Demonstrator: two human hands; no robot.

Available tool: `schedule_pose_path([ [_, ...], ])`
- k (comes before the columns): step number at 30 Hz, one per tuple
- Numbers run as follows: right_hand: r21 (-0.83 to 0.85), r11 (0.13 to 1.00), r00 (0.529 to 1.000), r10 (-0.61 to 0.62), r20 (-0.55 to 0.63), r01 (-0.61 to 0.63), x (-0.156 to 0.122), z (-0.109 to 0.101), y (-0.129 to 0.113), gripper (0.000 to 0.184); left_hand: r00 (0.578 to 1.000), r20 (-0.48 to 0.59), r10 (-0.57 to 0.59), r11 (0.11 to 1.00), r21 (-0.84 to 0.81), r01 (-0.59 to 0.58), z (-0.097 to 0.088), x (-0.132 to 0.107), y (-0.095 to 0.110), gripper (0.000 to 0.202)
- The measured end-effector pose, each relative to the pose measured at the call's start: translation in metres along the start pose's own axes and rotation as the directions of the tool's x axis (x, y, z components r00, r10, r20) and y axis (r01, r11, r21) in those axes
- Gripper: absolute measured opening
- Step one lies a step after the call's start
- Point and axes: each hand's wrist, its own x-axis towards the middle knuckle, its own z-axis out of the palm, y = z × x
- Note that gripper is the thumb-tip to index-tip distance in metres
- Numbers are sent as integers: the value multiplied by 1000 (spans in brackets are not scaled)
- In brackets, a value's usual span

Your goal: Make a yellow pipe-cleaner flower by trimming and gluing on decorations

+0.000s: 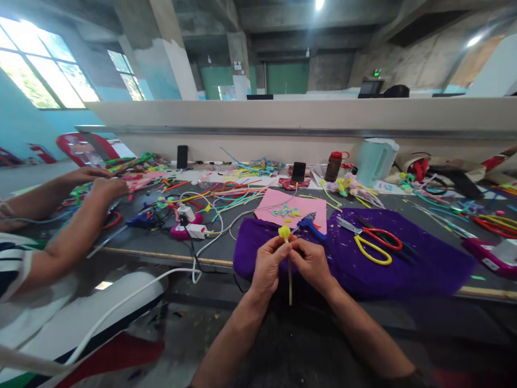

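Between both hands is a yellow pipe-cleaner flower (284, 232), its round head on top and its thin pale stem hanging down below the fingers. My left hand (268, 260) pinches it just under the head. My right hand (310, 260) has its fingertips closed at the same spot from the other side. Just behind lies a blue hot glue gun (311, 227) on a pink sheet (297, 205) with small coloured scraps. On the purple cloth (412, 269) to the right rest scissors (369, 238) with one red and one yellow handle.
At the left, a co-worker's hands (109, 186) are over coloured pieces. Purple power strips (188, 229) with white cables lie nearby. Farther back are a phone (298, 172), a brown bottle (333, 166), a pale green jug (376, 161) and bunched pipe-cleaner flowers (349, 186).
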Motion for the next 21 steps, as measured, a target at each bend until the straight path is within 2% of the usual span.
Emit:
schedule_pose_path([
  [7, 54, 999, 1000, 9, 13, -10, 0, 2, 15, 15, 995, -96, -25, 999, 35, 28, -1, 4, -7, 21],
  [12, 68, 997, 999, 20, 30, -22, -1, 1, 15, 15, 986, -162, -35, 996, 74, 48, 1, 4, -6, 22],
  [16, 77, 997, 997, 8, 70, -14, -3, 0, 10, 15, 986, -147, -75, 996, 41, 82, -5, 2, 0, 20],
  [21, 69, 997, 997, 28, 75, -34, -8, -3, 6, 17, 987, -127, -101, 993, 40, 107, -24, -2, 15, 18],
])
